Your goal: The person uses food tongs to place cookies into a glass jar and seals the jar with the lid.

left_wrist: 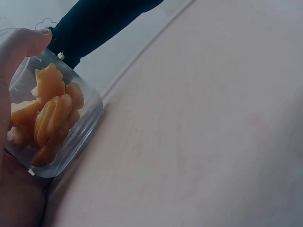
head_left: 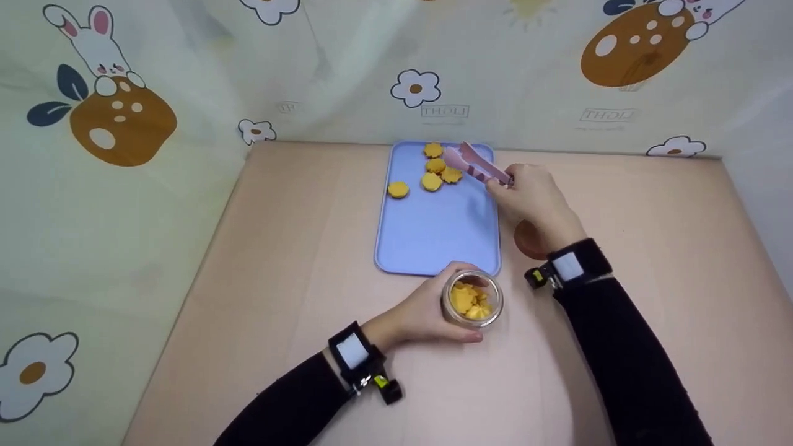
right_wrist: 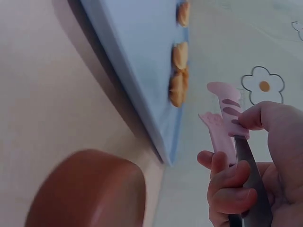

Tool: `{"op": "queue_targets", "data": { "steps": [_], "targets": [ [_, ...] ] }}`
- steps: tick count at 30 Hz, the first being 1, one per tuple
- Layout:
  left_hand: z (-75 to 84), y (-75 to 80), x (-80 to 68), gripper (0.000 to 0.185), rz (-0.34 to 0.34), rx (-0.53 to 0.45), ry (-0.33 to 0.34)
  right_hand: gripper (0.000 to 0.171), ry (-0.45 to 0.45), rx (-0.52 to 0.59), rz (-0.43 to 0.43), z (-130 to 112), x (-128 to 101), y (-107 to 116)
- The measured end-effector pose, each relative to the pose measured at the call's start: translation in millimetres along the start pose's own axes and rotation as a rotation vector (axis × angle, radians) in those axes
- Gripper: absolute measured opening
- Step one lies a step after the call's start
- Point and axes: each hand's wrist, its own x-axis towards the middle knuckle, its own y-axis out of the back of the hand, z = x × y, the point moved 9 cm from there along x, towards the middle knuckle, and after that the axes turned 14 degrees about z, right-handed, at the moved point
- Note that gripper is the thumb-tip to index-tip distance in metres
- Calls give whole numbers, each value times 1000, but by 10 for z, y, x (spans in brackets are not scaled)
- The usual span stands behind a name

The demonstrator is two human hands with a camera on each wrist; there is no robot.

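Note:
My left hand (head_left: 427, 310) grips a clear glass jar (head_left: 447, 296) at the tray's near right corner. Small yellow flower-shaped cookies (left_wrist: 54, 118) lie inside it, several of them heaped at the bottom. In my right hand (head_left: 542, 195) are pink tongs (head_left: 486, 166), held over the far right part of the blue tray (head_left: 433, 238). The tongs' tips stand apart with nothing between them, as the right wrist view shows (right_wrist: 225, 113). Close by those tips, several yellow cookies (head_left: 432, 181) lie at the tray's far end, one of them at its left edge.
A reddish-brown round object (right_wrist: 90, 194) stands right of the tray, partly covered by my right wrist in the head view. The tray rests on a pale table (head_left: 297, 248). Behind it rises a printed curtain (head_left: 347, 80) with flowers and rabbits.

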Motion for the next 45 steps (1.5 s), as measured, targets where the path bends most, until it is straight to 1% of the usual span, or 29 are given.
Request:
{"op": "queue_targets", "data": {
  "steps": [3,7,20,30,37,45],
  "targets": [
    [11,-5,1,94,1,5,-10,41,-1,-12,-5,12,13,-70],
    [36,6,4,95,3,17,-24,43,6,-25,-14,18,15,-108],
    [23,27,-11,96,6,9,-11,46,-24,-34,-64,53,-20,-167],
    [20,14,-6,97,0,12,-7,48,-2,-34,-69,117,-6,-172],
    [20,17,2,95,4,21,-38,48,35,-43,-45,119,-12,-141],
    [25,11,5,95,2,9,-39,48,8,-39,-58,138,-41,-97]
  ]
}}
